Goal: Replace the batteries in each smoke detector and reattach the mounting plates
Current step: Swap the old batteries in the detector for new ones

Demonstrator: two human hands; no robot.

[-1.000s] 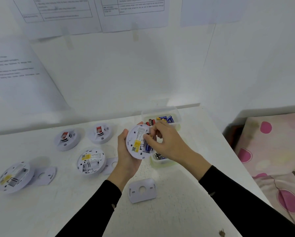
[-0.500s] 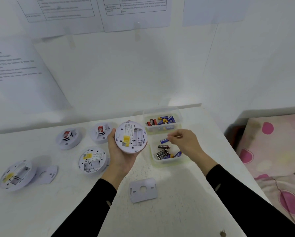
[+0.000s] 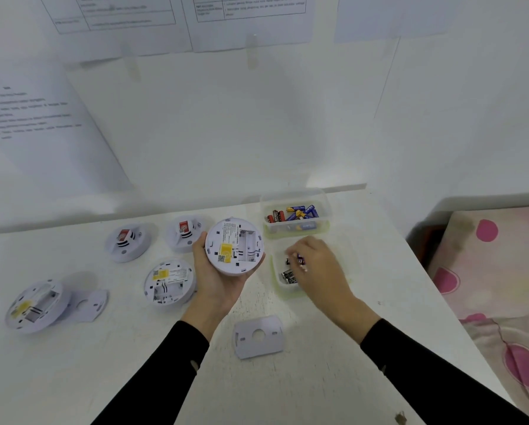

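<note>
Your right hand (image 3: 318,265) has gone down into the near tub (image 3: 278,288) since half a second ago, when it hovered over the tub with a blue battery; its fingers now curl down among the black batteries (image 3: 289,276), with something blue-purple at the fingertips, but the blur is such that you cannot tell whether they pinch it; your left hand (image 3: 218,286) has kept the held detector (image 3: 234,245) in much the same place, above the counter (image 3: 134,363) and just left of both tubs; its fingers and thumb wrap the round rim from below, back side up, yellow sticker showing, battery bay bare. Behind the near tub stands the far tub (image 3: 327,210), holding a heap of red, blue and yellow batteries (image 3: 293,213); a loose mounting plate (image 3: 258,337) lies flat on the counter between your forearms. To the left, an open detector (image 3: 168,282) lies back up just beside your left wrist; two face-up detectors (image 3: 128,242) with red labels sit behind it; at the far left another back-up detector (image 3: 34,306) rests tilted against a second plate (image 3: 88,305). Printed sheets (image 3: 119,13) hang on the wall; a bed (image 3: 487,256) with a pink-spotted cover stands to the right of the counter.
</note>
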